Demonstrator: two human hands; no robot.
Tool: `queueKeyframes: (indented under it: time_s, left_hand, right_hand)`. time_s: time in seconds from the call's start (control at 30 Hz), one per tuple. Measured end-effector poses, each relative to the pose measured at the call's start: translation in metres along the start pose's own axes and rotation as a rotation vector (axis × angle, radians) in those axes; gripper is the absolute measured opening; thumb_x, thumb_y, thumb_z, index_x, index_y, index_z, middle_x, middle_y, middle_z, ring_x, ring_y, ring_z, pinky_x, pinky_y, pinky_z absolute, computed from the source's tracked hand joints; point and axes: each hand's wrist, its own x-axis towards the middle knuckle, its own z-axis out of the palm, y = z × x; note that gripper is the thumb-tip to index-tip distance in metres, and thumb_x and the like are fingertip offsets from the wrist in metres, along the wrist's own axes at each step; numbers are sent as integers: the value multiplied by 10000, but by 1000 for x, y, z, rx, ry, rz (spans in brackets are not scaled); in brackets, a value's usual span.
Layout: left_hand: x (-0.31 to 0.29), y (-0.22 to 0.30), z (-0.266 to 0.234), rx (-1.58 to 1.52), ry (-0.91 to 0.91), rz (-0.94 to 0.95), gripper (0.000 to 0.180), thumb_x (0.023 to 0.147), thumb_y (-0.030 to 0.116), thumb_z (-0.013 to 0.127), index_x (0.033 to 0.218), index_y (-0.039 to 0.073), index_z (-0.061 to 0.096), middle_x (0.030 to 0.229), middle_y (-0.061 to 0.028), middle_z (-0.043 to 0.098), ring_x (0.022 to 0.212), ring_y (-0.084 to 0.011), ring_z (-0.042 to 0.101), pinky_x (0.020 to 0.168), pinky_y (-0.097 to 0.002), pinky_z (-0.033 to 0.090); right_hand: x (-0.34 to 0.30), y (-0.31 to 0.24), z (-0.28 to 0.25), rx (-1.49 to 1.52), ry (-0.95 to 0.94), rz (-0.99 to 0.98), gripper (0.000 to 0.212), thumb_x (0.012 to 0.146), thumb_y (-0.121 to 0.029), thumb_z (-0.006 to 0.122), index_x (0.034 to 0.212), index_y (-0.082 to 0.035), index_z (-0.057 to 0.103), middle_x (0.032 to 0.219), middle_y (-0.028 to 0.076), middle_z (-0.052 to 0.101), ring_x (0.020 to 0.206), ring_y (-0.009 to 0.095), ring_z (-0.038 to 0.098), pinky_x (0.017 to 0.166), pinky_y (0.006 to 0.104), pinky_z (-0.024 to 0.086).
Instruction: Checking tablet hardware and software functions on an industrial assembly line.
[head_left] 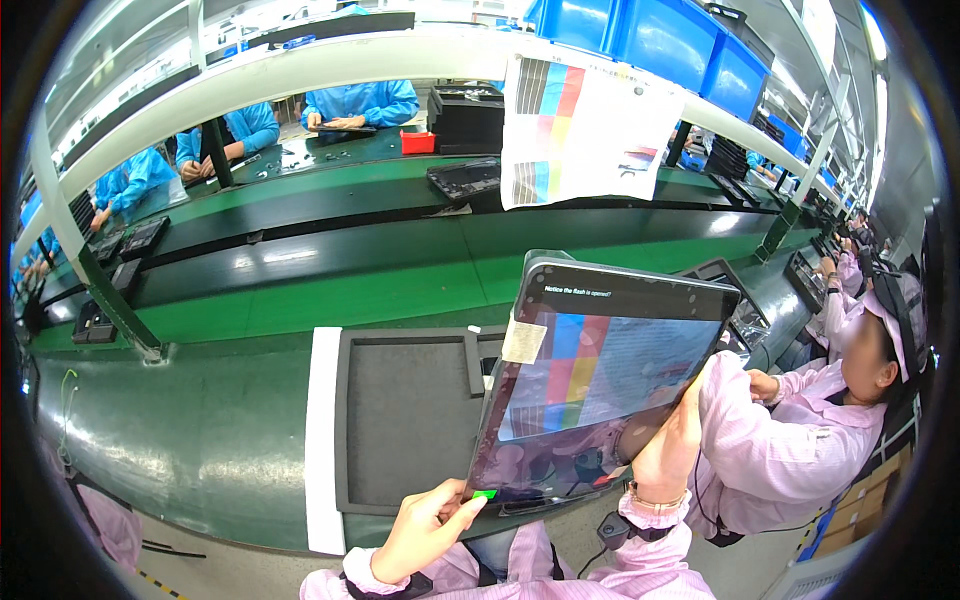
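Tablet: you hold one dark tablet (600, 385) tilted up in the centre-right of the frame, its lit screen showing vertical colour bars and a pale sticker near its left edge.
Left hand: your left hand (425, 530), at the lower centre, has thumb and forefinger closed on a small green tab (485, 494) at the tablet's lower left corner.
Right hand: your right hand (668, 445), lower right of centre, is wrapped around the tablet's right edge, fingers behind it; a bracelet shows at the wrist.
Tray: one dark grey tray (405, 420) lies flat on the table just behind the tablet, left of centre, beside a white strip (323, 440).
Table: the green table (200, 440) curves across the lower left; a green conveyor belt (380, 290) runs across the middle of the frame.
Colour chart: one printed sheet of colour bars (585, 130) hangs from the white rail at the upper centre.
Bins: three blue bins (665, 40) sit on the shelf at the upper right.
Co-workers: one person in pink (800, 440) sits at the right edge; about four in blue coats (360, 102) work across the belt at the upper left.
Red box: one small red box (417, 142) stands on the far table, upper centre.
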Motion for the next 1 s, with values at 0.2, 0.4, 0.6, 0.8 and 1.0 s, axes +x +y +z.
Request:
queueKeyframes:
  time_s: [0.2,0.4,0.6,0.8,1.0]
  left_hand:
    - [-3,2,2,9,24,35,204,877,131,652,985,-31,593,664,-24,602,549,-21,506,509,-189,400]
    - [0,5,-2,70,45,47,208,865,141,666,956,-31,595,675,-37,611,533,-20,498,503,-192,404]
    - [8,7,-20,342,105,224,216,885,157,639,951,-38,575,728,-84,617,610,-86,567,556,-256,465]
    - [22,13,-39,-118,188,139,227,948,159,546,1056,-40,535,803,-31,593,715,-51,485,640,-232,444]
    - [28,8,-51,-248,353,144,282,977,235,502,950,-34,583,726,44,526,672,-15,411,559,-211,375]
  right_hand:
    - [-1,-2,2,2,-16,0,404,1009,-306,382,1309,-38,426,1267,57,510,1138,185,476,1003,351,351]
    - [1,1,5,36,-26,48,402,1011,-325,375,1273,-32,455,1242,62,531,1107,183,503,984,340,370]
    - [0,13,17,-47,-34,186,429,1011,-350,371,1233,1,478,1225,70,540,1094,171,509,976,324,372]
    - [-12,31,34,-166,-92,365,462,1012,-359,361,1249,18,482,1288,85,512,1176,173,480,1018,321,354]
    - [-21,44,50,-167,-183,456,492,1010,-383,349,1239,28,491,1263,104,538,1140,185,518,986,334,396]
